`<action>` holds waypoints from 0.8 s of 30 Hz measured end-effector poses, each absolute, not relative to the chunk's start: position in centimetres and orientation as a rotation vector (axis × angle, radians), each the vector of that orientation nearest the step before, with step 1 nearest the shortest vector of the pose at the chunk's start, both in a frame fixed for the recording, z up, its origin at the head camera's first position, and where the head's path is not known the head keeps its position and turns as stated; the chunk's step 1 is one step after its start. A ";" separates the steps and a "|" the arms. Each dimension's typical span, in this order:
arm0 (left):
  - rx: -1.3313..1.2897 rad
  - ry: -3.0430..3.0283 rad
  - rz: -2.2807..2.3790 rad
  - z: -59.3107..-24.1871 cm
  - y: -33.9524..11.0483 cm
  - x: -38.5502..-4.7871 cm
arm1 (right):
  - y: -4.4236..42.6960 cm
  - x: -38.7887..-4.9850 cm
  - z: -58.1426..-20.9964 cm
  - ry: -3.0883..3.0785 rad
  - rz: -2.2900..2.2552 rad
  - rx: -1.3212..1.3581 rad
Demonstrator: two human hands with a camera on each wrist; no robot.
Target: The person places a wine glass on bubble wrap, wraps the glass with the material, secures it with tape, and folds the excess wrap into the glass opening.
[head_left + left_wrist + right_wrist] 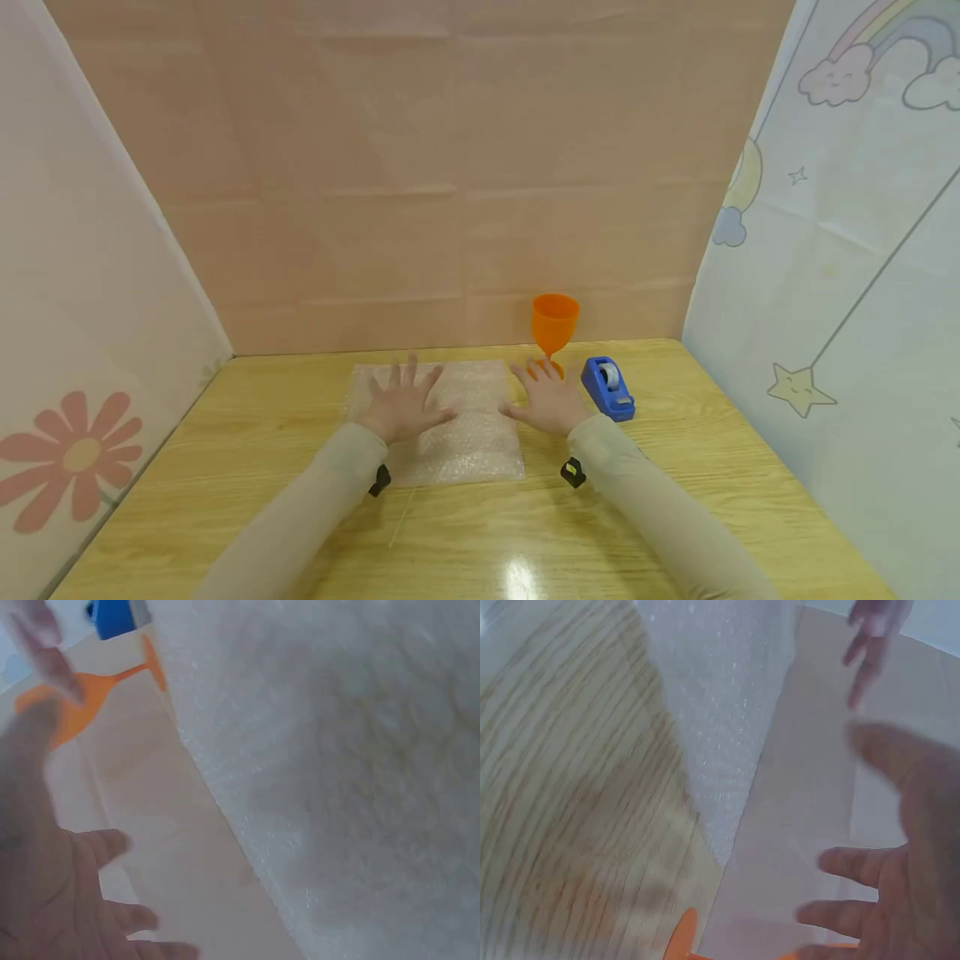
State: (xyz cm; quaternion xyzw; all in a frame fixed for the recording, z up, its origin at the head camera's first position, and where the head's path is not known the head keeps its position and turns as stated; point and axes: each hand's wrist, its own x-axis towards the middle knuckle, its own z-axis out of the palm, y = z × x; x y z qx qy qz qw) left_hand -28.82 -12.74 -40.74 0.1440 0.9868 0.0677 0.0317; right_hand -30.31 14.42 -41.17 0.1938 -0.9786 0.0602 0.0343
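Observation:
A sheet of bubble wrap [472,417] lies flat on the wooden table; it also fills much of the left wrist view [360,780] and tapers down the right wrist view [712,735]. Over its left part, my left hand [402,406] is held with fingers spread, holding nothing. My right hand [551,402], fingers also spread and empty, is just right of the wrap, in front of the orange goblet [555,323], whose base it partly hides. Whether either hand touches anything below it, I cannot tell.
A blue tape dispenser [608,389] stands right of my right hand. On the table [720,492], a thin pale stick [402,517] lies in front of the wrap. A pinkish backdrop [360,183] rises behind, with patterned side panels at left and right.

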 end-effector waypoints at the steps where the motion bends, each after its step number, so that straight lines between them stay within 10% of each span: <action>1: 0.453 3.017 0.241 -40.7 -12.7 -28.9 | 14.5 -30.3 -41.1 -3.022 0.217 0.604; 24: 0.439 2.774 0.412 -39.8 -15.1 -30.4 | 15.1 -30.3 -40.8 -3.127 0.567 0.578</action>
